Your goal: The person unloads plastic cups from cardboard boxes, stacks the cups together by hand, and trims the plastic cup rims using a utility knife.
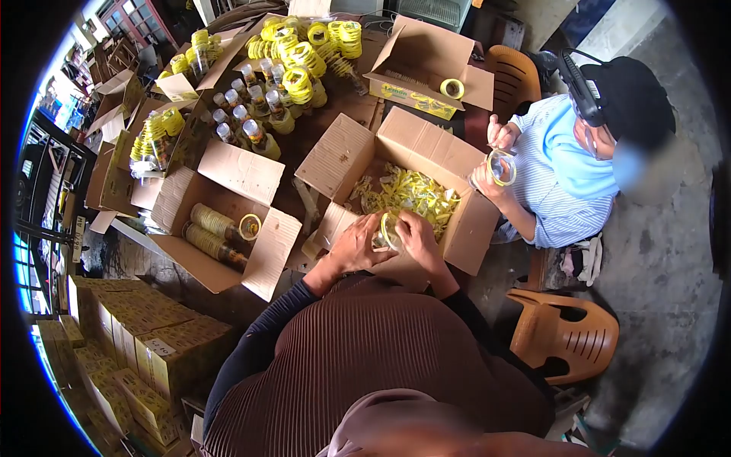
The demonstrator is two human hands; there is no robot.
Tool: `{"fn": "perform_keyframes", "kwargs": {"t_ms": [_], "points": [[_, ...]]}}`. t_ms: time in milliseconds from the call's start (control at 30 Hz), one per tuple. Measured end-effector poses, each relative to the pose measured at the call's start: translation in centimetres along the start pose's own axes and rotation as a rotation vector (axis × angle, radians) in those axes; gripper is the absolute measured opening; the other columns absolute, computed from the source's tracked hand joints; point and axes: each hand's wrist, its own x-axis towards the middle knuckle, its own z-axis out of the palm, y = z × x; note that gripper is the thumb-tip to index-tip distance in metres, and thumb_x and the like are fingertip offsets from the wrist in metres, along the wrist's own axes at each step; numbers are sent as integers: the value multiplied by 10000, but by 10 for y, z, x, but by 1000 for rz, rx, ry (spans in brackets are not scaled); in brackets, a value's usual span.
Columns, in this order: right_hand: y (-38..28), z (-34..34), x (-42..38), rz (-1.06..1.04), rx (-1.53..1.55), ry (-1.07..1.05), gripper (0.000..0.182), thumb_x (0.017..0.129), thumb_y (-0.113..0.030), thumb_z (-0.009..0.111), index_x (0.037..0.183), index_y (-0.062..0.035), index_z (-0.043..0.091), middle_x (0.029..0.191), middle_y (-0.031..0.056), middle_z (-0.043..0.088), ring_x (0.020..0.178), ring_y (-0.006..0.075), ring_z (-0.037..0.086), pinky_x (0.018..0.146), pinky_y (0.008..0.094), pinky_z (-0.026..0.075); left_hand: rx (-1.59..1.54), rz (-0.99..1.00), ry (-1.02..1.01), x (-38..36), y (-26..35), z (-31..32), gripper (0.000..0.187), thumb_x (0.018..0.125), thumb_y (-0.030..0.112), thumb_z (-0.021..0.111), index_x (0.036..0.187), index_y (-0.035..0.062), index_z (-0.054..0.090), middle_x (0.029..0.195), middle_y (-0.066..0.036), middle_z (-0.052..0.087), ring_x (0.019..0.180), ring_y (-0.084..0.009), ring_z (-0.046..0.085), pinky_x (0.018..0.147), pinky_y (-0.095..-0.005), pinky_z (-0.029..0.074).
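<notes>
My left hand (358, 242) is wrapped round the side of a clear round container (390, 231) with a yellow-green rim. On the container's other side, my right hand (416, 238) has its fingers closed at the rim. Both hands are over the near edge of an open cardboard box (417, 135). Inside that box lies a heap of small yellow and white pieces (411, 190). Whether my right fingers also pinch a small piece cannot be made out.
A co-worker (567, 179) at the right holds a similar container (501, 167). Stacks of yellow rings (301, 53) and bottles (255, 133) stand at the back left. A box with ringed stacks (217, 228) is at left; orange chairs (567, 339) are at right.
</notes>
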Motion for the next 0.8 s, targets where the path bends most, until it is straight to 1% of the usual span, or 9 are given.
{"fn": "perform_keyframes", "kwargs": {"t_ms": [67, 100, 167, 200, 333, 433, 533, 667, 800], "points": [[-10, -7, 5, -163, -113, 14, 148, 812, -127, 601, 761, -22, 510, 745, 144, 539, 699, 328, 569, 613, 424, 453, -82, -39, -59, -5, -14, 5, 706, 703, 290, 776, 1256, -5, 451, 1059, -206, 605, 1020, -374, 588, 860, -411, 486], [-15, -8, 6, -163, -111, 17, 148, 812, -127, 601, 761, -22, 510, 745, 144, 539, 699, 328, 569, 613, 424, 453, -79, -38, -60, -4, -17, 1, 706, 703, 290, 776, 1256, -5, 451, 1059, -206, 605, 1020, -374, 588, 860, -411, 486], [-27, -10, 9, -194, -247, -1, 159, 809, -149, 612, 766, -27, 518, 747, 134, 541, 693, 322, 571, 625, 418, 470, -175, -52, -222, 3, -23, -7, 690, 675, 281, 788, 1212, -21, 477, 1015, -222, 612, 982, -382, 603, 832, -413, 487], [-31, -12, 10, -213, -270, -20, 175, 806, -170, 625, 792, -27, 525, 758, 129, 547, 704, 319, 579, 630, 414, 480, -162, 3, -211, 4, -23, -11, 653, 638, 227, 784, 1167, -27, 496, 996, -220, 620, 938, -381, 617, 811, -408, 491], [-29, -8, 12, -264, -258, -44, 176, 810, -170, 627, 817, -27, 525, 761, 126, 545, 730, 317, 590, 634, 414, 482, -166, -39, -296, 4, -22, -18, 632, 598, 145, 750, 1157, -5, 496, 1004, -201, 629, 906, -362, 629, 806, -386, 499], [-30, -8, 14, -288, -232, -193, 170, 816, -166, 623, 832, -26, 527, 778, 121, 557, 750, 317, 599, 639, 415, 483, -227, -96, -420, 4, -23, -22, 620, 594, 143, 754, 1140, -3, 502, 945, -199, 645, 872, -361, 636, 783, -386, 503], [-26, -9, 16, -330, -151, -246, 148, 820, -140, 613, 826, -28, 519, 793, 122, 571, 760, 328, 599, 633, 426, 480, -238, -13, -406, 4, -16, -31, 604, 586, 134, 754, 1120, -4, 509, 876, -189, 654, 827, -352, 645, 749, -385, 506], [-20, 2, 15, -180, -57, -258, 149, 836, -150, 587, 828, -25, 506, 767, 153, 575, 720, 368, 587, 621, 453, 458, -212, 41, -261, -6, -18, -19, 628, 624, 222, 743, 1137, -24, 477, 815, -224, 648, 778, -413, 634, 700, -431, 508], [-15, 28, 18, -28, -4, -130, 200, 861, -213, 536, 818, -20, 505, 716, 206, 559, 688, 404, 574, 615, 464, 436, 34, -179, -140, -12, -9, -15, 546, 628, 225, 744, 1071, 12, 505, 823, -209, 646, 771, -390, 638, 674, -432, 514]]}}
